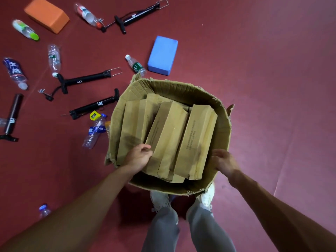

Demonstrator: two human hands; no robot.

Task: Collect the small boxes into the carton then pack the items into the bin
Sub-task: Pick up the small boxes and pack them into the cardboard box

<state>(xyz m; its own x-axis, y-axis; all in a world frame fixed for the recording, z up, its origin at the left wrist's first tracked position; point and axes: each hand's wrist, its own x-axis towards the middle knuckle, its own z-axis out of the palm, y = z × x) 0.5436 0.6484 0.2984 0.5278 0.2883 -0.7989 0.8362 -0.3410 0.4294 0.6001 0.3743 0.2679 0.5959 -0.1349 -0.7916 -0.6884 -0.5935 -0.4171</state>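
Head view, looking straight down. Dark red floor [272, 88] fills the frame: matte, with faint seam lines on the right side. No walls or furniture visible.

Carton [181, 86]: worn brown cardboard, flaps torn and ragged, walls bowed out of square. Sits at centre, just in front of the person's legs, covering the toes of the white shoes [207, 195]. Can't tell if it's lifted or on the floor.

Small boxes [169, 128]: long kraft ones, all inside the carton, packed side by side and leaning, some overlapping.

Left hand [139, 158]: inside the near-left corner of the carton, fingers curled onto the near end of the small boxes.
Right hand [224, 161]: fingers wrapped over the carton's near-right rim, gripping it.

Loose on the floor to the left and beyond the carton:
- orange foam block [47, 14], far left
- blue foam block [162, 55], just beyond the carton
- black hand pumps [87, 80], four, scattered
- plastic bottles [54, 58], several, lying on their sides
- yellow tape measure [94, 115], near the carton's left wall
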